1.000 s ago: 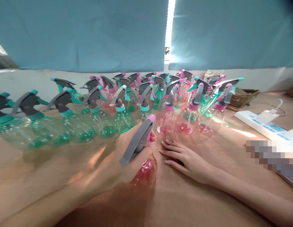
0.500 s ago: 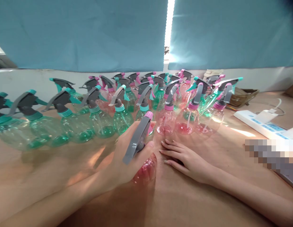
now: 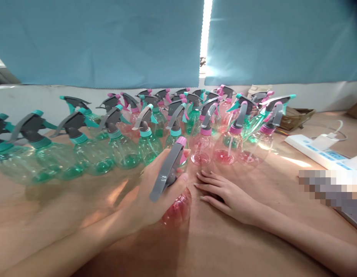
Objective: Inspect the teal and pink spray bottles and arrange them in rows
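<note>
**Spray head tips slightly more upright in the left hand**

Its pink nozzle has shifted a little leftward since a second ago; the right hand has stayed put on the desk. The held bottle, pink, appears to rest nearer the desk's front edge than the others. In the front row, green bottles stand toward the left edge, pink bottles toward the right. The left hand curls round the bottle's top, thumb alongside, grasping it; how tightly, I cannot tell. Probably this hold steadies it. The right hand, grasping nothing, lies palm down, fingers loosely spread, just beside it, perhaps as support.
</note>
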Available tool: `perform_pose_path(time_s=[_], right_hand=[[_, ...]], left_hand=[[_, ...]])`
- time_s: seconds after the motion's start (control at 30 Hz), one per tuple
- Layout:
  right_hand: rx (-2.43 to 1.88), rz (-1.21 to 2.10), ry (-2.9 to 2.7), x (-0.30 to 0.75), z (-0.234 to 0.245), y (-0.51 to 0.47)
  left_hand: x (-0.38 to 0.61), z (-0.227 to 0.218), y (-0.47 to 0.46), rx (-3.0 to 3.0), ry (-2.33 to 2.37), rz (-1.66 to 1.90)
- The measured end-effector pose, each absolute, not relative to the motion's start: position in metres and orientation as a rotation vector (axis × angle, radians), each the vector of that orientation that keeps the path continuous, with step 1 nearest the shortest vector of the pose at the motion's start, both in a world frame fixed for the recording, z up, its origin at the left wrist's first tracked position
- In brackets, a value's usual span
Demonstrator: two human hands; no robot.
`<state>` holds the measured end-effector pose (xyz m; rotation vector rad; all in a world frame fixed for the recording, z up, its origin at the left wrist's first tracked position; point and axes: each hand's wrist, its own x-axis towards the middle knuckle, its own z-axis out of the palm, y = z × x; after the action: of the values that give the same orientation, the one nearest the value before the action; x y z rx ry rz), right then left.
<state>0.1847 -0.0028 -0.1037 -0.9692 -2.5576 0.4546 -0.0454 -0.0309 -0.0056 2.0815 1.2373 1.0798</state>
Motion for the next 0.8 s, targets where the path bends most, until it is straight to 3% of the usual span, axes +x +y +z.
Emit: perform_pose_path(time_s=[0.8], right_hand=[[-0.984,0.408,-2.626,0.1844,-0.1024,-0.0027]], left_hand=[[-0.0481,-0.0078,-0.0291,2.137,1.138,1.067]])
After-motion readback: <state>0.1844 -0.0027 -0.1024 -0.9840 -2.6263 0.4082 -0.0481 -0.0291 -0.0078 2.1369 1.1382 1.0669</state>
